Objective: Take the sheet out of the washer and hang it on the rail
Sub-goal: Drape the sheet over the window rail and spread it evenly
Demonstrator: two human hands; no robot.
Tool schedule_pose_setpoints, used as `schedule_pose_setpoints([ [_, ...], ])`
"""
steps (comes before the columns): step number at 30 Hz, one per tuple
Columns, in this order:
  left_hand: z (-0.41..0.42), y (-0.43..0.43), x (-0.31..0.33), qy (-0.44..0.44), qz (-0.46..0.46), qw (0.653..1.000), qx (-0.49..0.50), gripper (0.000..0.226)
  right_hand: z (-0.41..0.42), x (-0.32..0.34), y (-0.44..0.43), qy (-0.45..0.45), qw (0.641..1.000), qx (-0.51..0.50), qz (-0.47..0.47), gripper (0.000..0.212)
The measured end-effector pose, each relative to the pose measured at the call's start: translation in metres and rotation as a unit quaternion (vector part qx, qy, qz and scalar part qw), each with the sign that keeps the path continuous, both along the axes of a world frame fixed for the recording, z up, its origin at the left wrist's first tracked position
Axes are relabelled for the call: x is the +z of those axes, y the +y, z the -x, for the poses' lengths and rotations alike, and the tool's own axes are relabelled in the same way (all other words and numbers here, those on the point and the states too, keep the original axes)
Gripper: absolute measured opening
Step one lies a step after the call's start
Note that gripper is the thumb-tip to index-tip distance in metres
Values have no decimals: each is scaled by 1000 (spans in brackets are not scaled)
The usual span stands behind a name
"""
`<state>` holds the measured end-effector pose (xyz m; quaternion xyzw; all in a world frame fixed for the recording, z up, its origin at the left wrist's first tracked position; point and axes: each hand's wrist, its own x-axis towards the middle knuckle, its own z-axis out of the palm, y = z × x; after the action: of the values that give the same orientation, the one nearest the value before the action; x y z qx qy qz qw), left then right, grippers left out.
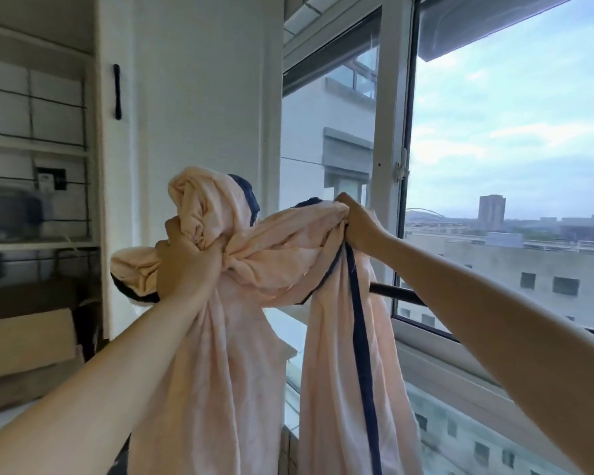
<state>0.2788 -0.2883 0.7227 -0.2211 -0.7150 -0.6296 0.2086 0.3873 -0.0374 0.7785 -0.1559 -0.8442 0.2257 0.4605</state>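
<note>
A pale pink sheet (282, 255) with a dark blue border is bunched and twisted in the middle of the view, with long folds hanging down past the bottom edge. My left hand (186, 265) grips a thick wad of it at the left. My right hand (359, 226) clutches another bunch at the right, higher up. A dark rail (396, 292) runs from behind the sheet toward the lower right, in front of the window. The right fold of the sheet hangs across the rail's left end. No washer is in view.
A white wall pillar (199, 97) stands behind the sheet. Shelves (35, 149) with dark wires and boxes fill the left. A large window with a white frame (391, 132) spans the right, and buildings lie beyond it. A tiled sill (288, 327) runs below.
</note>
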Motion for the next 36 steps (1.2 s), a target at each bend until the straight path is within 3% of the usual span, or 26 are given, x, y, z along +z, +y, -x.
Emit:
schedule_pose_setpoints([
  [3, 8, 0, -4, -1, 19, 1000, 10, 67, 10, -1, 2, 21, 998, 37, 56, 27],
  [5, 11, 1, -2, 1, 22, 1000, 10, 66, 15, 4, 2, 52, 985, 96, 135, 23],
  [8, 14, 3, 6, 21, 29, 999, 2, 66, 11, 11, 6, 99, 971, 132, 174, 18],
  [10, 14, 6, 14, 39, 26, 999, 4, 68, 9, 18, 16, 107, 976, 130, 140, 15],
  [14, 7, 17, 27, 58, 14, 998, -22, 69, -1, 29, 32, 18, 999, 38, 18, 52],
  [16, 1, 24, 28, 56, 15, 997, -45, 69, -12, 33, 36, 30, 998, 43, 18, 48],
  [18, -6, 31, 28, 59, 18, 996, -65, 65, -27, 36, 36, 97, 988, 75, 94, 15],
  [24, -35, 47, 33, 121, 29, 989, -81, 59, -85, 49, 43, 111, 993, 20, -19, 36],
  [27, -47, 52, 37, 137, 28, 985, -102, 58, -108, 53, 55, 29, 986, -87, -139, 37],
  [29, -52, 55, 38, 134, 31, 984, -109, 58, -123, 50, 65, -17, 977, -146, -154, 48],
  [32, -54, 59, 36, 115, 49, 986, -109, 62, -137, 33, 78, -84, 939, -212, -258, 26],
  [33, -52, 60, 34, 111, 54, 987, -105, 63, -139, 29, 80, -93, 944, -201, -247, 25],
  [36, -51, 63, 24, 100, 63, 988, -103, 62, -143, 20, 74, -133, 946, -192, -226, 52],
])
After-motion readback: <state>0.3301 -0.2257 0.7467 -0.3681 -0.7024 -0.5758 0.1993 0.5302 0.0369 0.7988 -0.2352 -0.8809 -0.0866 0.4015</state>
